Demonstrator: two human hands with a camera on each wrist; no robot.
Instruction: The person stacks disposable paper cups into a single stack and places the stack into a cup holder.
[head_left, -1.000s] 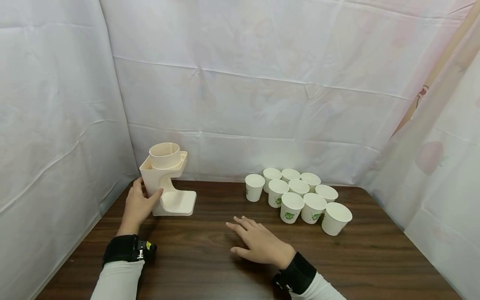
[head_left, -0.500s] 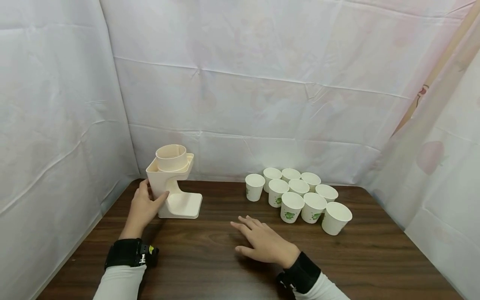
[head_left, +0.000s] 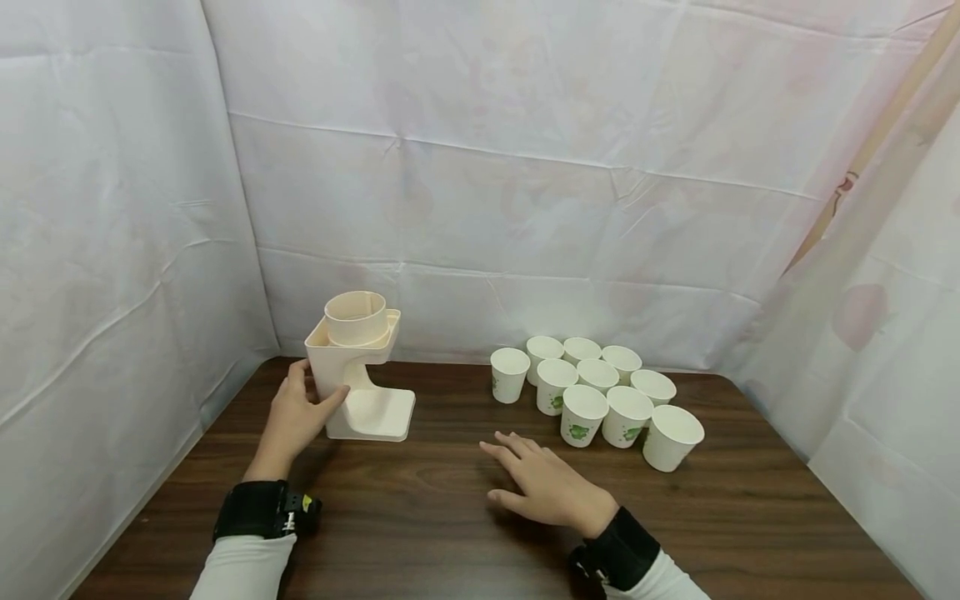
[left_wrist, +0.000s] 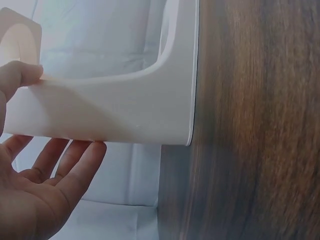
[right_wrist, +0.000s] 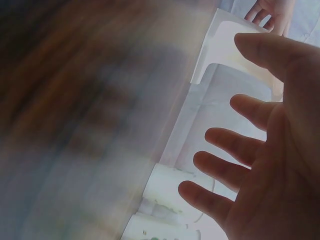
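Note:
A cream plastic stand [head_left: 335, 367] with a flat foot and a round collar [head_left: 356, 321] on top stands upright at the table's left. My left hand [head_left: 296, 417] grips its upright back part. In the left wrist view, the thumb lies over one edge of the stand [left_wrist: 125, 107] and the fingertips [left_wrist: 97, 147] touch the opposite face. My right hand [head_left: 553, 485] hovers over the table with fingers spread, holding nothing. The right wrist view shows its extended fingers [right_wrist: 217, 170], with the stand [right_wrist: 225, 45] beyond. Nearest to the right hand are white paper cups [head_left: 583, 417].
Several paper cups with green prints stand upright in a cluster at the right rear, one cup [head_left: 673, 440] at its front right. The dark wooden table [head_left: 420, 533] is bounded by white cloth [head_left: 450, 208] behind and at both sides.
The stand has slid right and slightly nearer along the table, with my left hand on it. My right hand has drifted right, still spread. The cups have stayed put.

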